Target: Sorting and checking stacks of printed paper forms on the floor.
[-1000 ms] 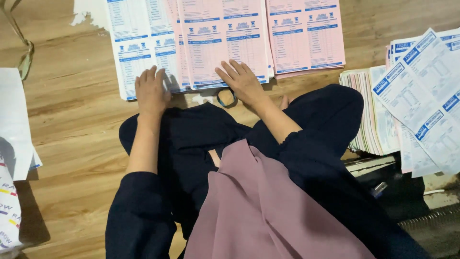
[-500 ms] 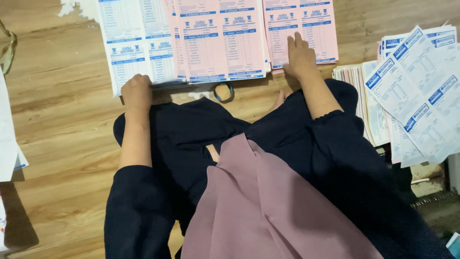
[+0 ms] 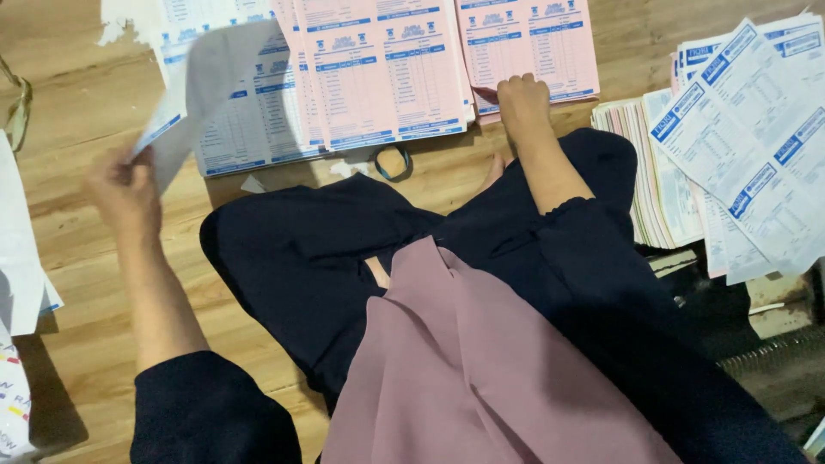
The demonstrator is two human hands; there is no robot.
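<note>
The left hand (image 3: 125,193) pinches a thin white sheet (image 3: 219,86) by its corner; it looks light and floppy. The right hand (image 3: 522,101), curled, grips a pink sheet's (image 3: 537,39) lower edge.

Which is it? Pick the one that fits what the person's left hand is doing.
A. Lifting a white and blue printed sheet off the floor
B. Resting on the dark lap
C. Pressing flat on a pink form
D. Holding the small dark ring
A: the left hand grips the corner of a white and blue sheet that curls up, blurred, above the wooden floor.
</note>
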